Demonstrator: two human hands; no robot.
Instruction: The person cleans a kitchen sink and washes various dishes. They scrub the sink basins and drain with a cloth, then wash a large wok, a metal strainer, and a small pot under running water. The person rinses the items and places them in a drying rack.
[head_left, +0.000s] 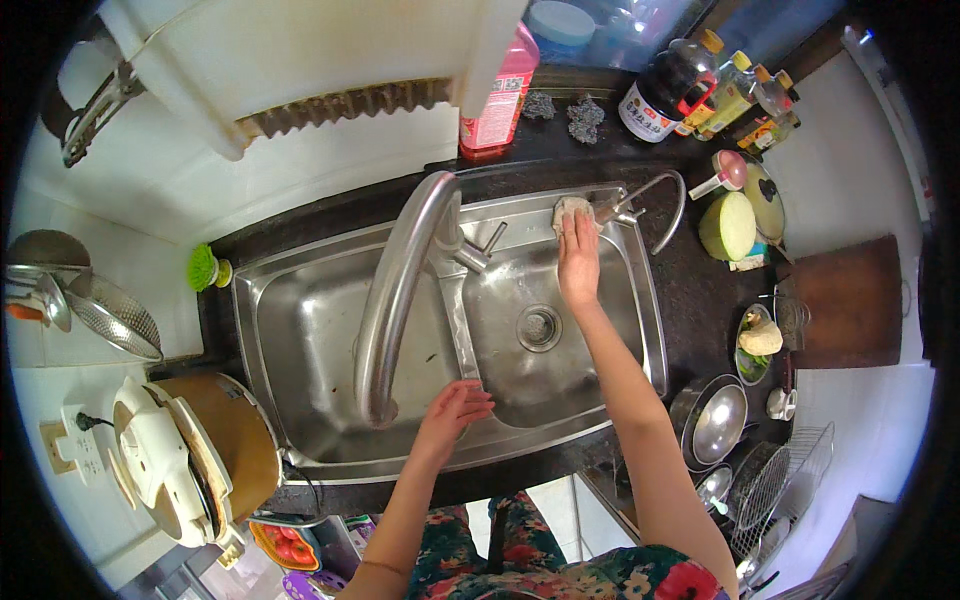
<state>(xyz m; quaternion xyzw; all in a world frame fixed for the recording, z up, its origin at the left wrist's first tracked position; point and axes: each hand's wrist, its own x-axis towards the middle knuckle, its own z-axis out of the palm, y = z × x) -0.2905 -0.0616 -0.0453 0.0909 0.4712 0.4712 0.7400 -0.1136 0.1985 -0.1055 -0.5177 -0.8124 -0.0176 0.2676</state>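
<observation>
A double-bowl stainless steel sink (360, 322) spreads before me. My right hand (579, 259) presses a pale crumpled cloth (571, 210) onto the back rim of the right bowl, fingers flat over it. Just right of the cloth stands a slim curved tap (670, 180). My left hand (454, 409) hovers near the front end of the divider between the bowls, fingers apart and holding nothing. A large curved faucet (397, 300) arches over the left bowl, its lever (495, 238) beside the divider. The drain strainer (538, 328) sits in the right bowl.
A pressure cooker (217, 450) stands at the left, near a green scrub brush (201, 268). Behind the sink are a pink bottle (499, 105), steel-wool pads (585, 120) and several sauce bottles (667, 90). Metal bowls (720, 420) and a wire rack (780, 480) line the right.
</observation>
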